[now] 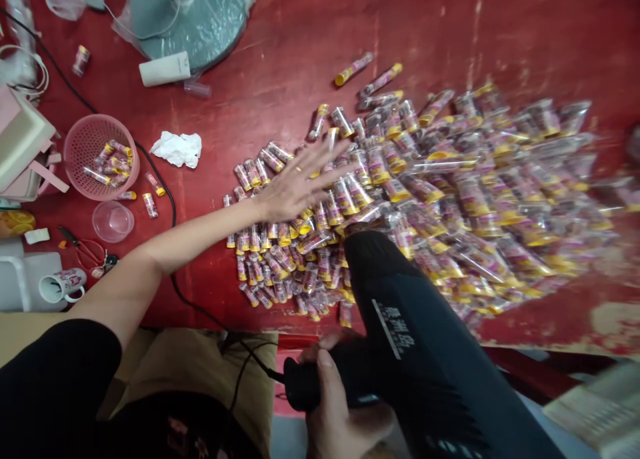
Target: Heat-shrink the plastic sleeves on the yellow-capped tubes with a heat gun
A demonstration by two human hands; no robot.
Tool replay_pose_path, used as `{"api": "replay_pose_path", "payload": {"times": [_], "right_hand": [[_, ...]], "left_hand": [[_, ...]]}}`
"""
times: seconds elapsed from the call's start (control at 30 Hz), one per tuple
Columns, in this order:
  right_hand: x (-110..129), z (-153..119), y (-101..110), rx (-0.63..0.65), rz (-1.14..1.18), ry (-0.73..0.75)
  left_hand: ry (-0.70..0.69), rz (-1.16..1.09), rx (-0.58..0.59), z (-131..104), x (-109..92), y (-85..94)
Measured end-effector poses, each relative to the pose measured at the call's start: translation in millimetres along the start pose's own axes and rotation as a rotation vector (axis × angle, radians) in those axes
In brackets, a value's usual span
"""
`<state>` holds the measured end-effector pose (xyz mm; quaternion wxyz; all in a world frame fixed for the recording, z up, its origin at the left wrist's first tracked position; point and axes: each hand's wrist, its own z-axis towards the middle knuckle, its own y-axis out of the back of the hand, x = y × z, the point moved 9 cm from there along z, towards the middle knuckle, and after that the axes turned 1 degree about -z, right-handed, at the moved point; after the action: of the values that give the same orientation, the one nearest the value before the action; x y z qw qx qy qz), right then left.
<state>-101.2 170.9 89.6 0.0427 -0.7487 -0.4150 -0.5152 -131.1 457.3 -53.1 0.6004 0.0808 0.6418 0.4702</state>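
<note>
A black hair dryer [420,339] is gripped by its handle in my right hand [345,405], and its nozzle points at the heap on the table. My left hand [300,182] is spread flat over small clear tubes with yellow ends [345,195], its fingers apart; whether the palm presses on them is hard to tell. To the left of the nozzle the tubes look tightly wrapped and lie in loose rows. On the right, tubes in loose clear film sleeves [500,212] pile up with their film ends sticking out.
A pink basket [75,172] holds several tubes at the left. Near it are a clear cup [113,221], red-handled pliers [90,252], a mug [61,285] and crumpled tissue [177,149]. A black cord [173,225] crosses the red table. A wrapped round blue-grey object [215,19] stands at the back.
</note>
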Motion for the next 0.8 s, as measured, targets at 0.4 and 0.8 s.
{"api": "replay_pose_path", "payload": {"times": [0.4, 0.8], "right_hand": [[0.4, 14.0, -5.2, -0.003, 0.045, -0.053], [27.4, 29.0, -10.7, -0.079, 0.216, -0.007]], "left_hand": [[0.027, -0.039, 0.010, 0.4, 32.8, -2.1], [-0.084, 0.034, 0.118, 33.2, 0.0, -44.4]]}}
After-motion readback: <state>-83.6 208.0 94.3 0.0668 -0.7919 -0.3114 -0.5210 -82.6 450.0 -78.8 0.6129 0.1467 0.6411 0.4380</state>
